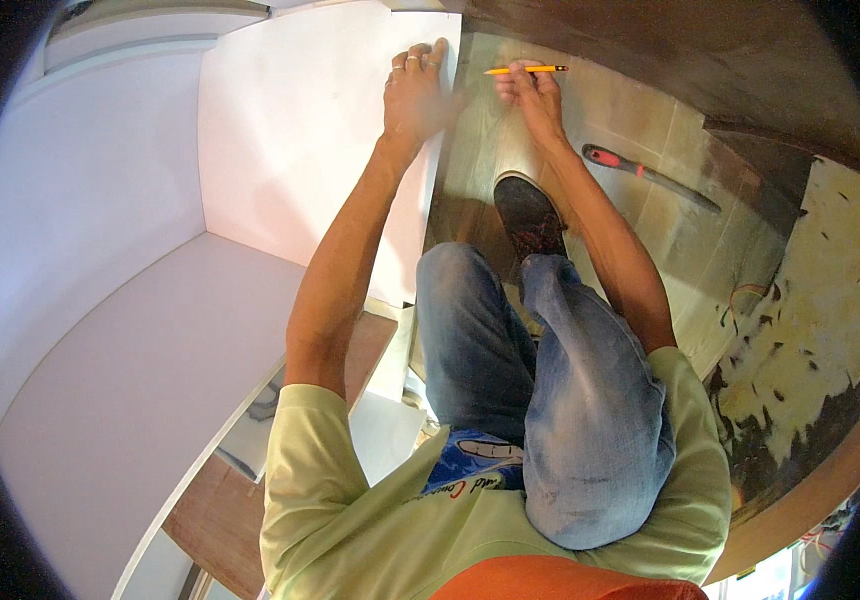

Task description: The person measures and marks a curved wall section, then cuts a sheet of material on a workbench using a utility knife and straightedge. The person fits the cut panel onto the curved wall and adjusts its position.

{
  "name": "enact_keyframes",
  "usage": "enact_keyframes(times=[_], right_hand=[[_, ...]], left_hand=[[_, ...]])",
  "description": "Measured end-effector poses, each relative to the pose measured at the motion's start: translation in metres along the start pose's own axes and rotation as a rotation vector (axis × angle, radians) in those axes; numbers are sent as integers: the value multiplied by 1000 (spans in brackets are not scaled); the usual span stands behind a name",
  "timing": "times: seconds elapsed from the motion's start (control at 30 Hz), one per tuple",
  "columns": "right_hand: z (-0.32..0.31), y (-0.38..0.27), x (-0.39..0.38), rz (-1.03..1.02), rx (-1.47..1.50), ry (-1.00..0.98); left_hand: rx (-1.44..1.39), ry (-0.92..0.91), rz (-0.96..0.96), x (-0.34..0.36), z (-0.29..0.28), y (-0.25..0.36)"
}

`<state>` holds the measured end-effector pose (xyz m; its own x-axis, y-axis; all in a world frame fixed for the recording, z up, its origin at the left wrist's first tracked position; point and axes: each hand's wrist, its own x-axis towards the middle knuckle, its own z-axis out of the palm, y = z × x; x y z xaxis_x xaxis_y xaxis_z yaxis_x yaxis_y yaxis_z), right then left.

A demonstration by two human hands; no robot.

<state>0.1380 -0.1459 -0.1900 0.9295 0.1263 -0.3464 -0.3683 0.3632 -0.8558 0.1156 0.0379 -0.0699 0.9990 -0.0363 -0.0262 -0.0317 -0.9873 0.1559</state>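
Observation:
My right hand (533, 95) pinches a yellow pencil (547, 69) above the wood-plank floor, its point toward the left. My left hand (416, 98), with rings on its fingers, lies against a white panel (300, 120) close to the panel's right edge. Its fingers are apart and hold nothing; the thumb side is smeared by motion. A small gap separates the pencil's point from the panel's edge.
A tool with a red and black handle (605, 157) and long dark shaft lies on the plank floor (670, 120) to the right. My shoe (528, 215) rests between my arms. A grey-white cabinet board (150, 310) fills the left; a peeling, stained sheet (810, 300) is at right.

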Motion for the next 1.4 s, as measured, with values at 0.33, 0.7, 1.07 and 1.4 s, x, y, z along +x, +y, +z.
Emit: enact_keyframes(times=[0.33, 0.7, 1.07, 1.4], right_hand=[[2, 0, 11, -11, 47, 14], [44, -5, 58, -243, -268, -159], [94, -65, 18, -352, -455, -128], [113, -113, -12, -376, -384, -304]], left_hand=[[-38, -43, -77, 11, -2, 11], [-23, 107, -29, 4, 12, 20], [-185, 447, -87, -11, 8, 30], [-435, 518, -65, -27, -89, 15]])
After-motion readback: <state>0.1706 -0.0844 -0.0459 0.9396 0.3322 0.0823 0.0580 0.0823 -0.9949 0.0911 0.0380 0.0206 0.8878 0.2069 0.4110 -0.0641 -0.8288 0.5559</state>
